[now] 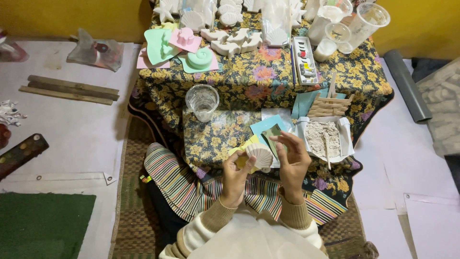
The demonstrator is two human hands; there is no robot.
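Largest first: 1 low table w/ floral cloth (249, 86), centre to upper frame. 1 striped cloth (182, 182) over the person's lap, lower centre. 1 green mat (43, 225), lower left corner. 1 grey roll (407, 86), right edge. 2 wooden slats (69, 89), upper left on the floor.

On cloth, top centre: approx 10 white plaster casts (230, 41), exact count unclear, some cut off by frame. 3 pastel moulds (177, 48), upper left of table. 3 clear plastic cups (354, 21), upper right. 1 paint strip (305, 60), right of centre, tubes too small to count. 1 clear tumbler (202, 101), mid frame. 1 white tray of powder (326, 139) w/ 1 stick, right of centre; stack of flat sticks (328, 105) just above it.

Hands, lower centre: left hand (235, 175) grips 1 white shell cast (258, 156), fingers curled behind, thumb on the ribbed face. Right hand (292, 160) holds 1 small dark-green sheet (273, 136) between thumb and fingertips, remaining fingers loosely spread, just right of the shell.
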